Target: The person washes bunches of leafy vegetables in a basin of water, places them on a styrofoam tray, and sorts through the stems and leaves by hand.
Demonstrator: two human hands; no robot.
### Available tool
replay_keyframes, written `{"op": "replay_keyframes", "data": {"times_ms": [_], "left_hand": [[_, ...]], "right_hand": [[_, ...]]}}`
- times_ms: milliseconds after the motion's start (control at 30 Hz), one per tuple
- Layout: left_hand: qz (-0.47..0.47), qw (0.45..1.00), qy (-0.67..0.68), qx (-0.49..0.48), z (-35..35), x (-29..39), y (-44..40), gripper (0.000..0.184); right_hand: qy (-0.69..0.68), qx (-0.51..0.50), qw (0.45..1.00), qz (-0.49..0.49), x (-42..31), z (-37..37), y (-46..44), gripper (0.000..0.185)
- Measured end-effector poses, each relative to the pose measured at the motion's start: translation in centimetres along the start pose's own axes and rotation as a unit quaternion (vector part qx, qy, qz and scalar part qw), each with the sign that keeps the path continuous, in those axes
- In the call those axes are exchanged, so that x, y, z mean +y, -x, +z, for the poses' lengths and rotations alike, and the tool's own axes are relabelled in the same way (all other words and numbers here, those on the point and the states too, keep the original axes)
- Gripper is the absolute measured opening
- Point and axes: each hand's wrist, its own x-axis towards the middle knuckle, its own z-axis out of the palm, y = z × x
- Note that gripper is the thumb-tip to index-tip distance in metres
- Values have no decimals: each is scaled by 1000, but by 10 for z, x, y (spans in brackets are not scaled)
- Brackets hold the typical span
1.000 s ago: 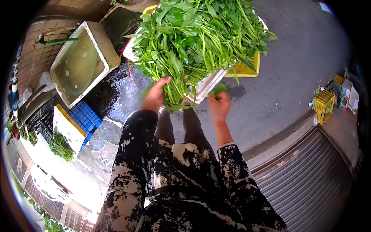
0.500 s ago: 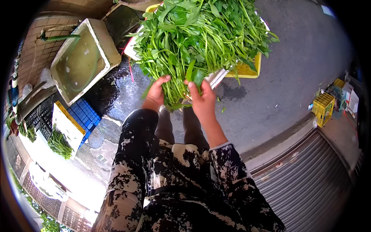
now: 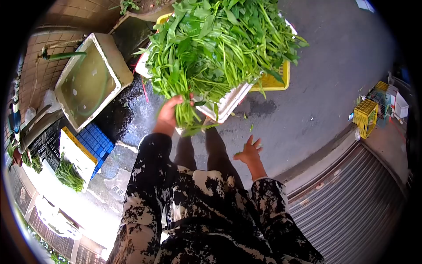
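My left hand (image 3: 168,112) is closed round the stems of a bunch of leafy greens, apparently water spinach (image 3: 188,115), with the cut ends hanging below the fist. The bunch's upper leaves merge with a large heap of the same greens (image 3: 224,48). Under the heap, a white foam box (image 3: 228,104) shows its near edge, and a yellow crate (image 3: 279,79) sticks out at the right. My right hand (image 3: 249,154) is apart from the greens, over the pavement, fingers spread and holding nothing I can see.
A foam tub (image 3: 88,83) with murky water and a hose (image 3: 66,56) stands on the left. Nearer are a blue crate (image 3: 97,143) and another bunch of greens (image 3: 69,174) by a white box. Rightward are a yellow basket (image 3: 365,116) and a ribbed metal shutter (image 3: 347,193).
My right hand has left the stems, moved down and right, and opened. The left hand keeps its grip on the bunch, slightly lower and left. The whole view has shifted slightly.
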Motion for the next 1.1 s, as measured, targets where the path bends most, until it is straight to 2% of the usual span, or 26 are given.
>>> {"op": "replay_keyframes", "data": {"times_ms": [33, 67, 100, 133, 167, 200, 233, 267, 333, 367, 433, 533, 600, 667, 767, 833, 933, 1000, 1067, 1100], "left_hand": [[23, 999, 23, -10, 1, -1, 0, 53], [45, 998, 46, -19, 2, -4, 0, 54], [16, 995, 88, -45, 7, -2, 3, 55], [73, 992, 95, -44, 7, -7, -2, 53], [88, 989, 105, -46, 10, -10, -6, 52], [104, 987, 115, -49, 13, -11, -10, 51], [103, 989, 105, -9, 22, -12, -13, 48], [88, 994, 68, -2, 28, -10, -17, 48], [63, 997, 34, 24, 38, -13, -32, 50], [76, 996, 40, 17, 45, -15, -40, 51], [101, 994, 47, 17, 68, -16, -49, 49], [82, 995, 59, -1, 64, -20, -64, 43], [32, 995, 70, 56, 62, -23, -67, 34], [50, 992, 52, 101, 66, -25, -66, 30], [43, 994, 59, 85, 59, -28, -70, 29], [26, 995, 98, 20, 61, -26, -67, 36], [43, 995, 89, -27, 65, -26, -62, 46], [43, 992, 110, -41, 68, -28, -59, 52], [58, 990, 118, -47, 68, -27, -55, 52], [59, 990, 118, -45, 68, -26, -53, 52]], "right_hand": [[-131, 108, 981, -89, 6, -5, -7, 76], [-256, 210, 927, -176, 11, -9, -12, 65], [-254, 213, 927, -176, 6, -30, -7, 65], [-373, 256, 863, -226, -7, -72, 8, 52], [-484, 295, 778, -272, -22, -108, 19, 40], [-454, 411, 730, -302, -36, -131, 22, 30], [-417, 519, 670, -327, -49, -150, 20, 21], [-417, 523, 667, -328, -59, -167, 13, 21], [-321, 567, 688, -318, -77, -191, -1, 22], [-321, 568, 687, -320, -84, -195, -3, 22], [-226, 521, 781, -260, -98, -197, -6, 23], [-263, 513, 761, -298, -102, -182, -11, 29], [-284, 498, 751, -329, -101, -170, -14, 27], [-286, 529, 712, -363, -100, -161, -19, 25], [-303, 499, 715, -384, -95, -159, -23, 21], [-307, 472, 724, -398, -91, -166, -16, 21], [-276, 472, 758, -356, -89, -189, 2, 17], [-205, 613, 687, -332, -92, -209, 16, 17], [-196, 610, 681, -356, -101, -223, 14, 14], [-161, 580, 706, -373, -108, -229, 9, 14]]}}
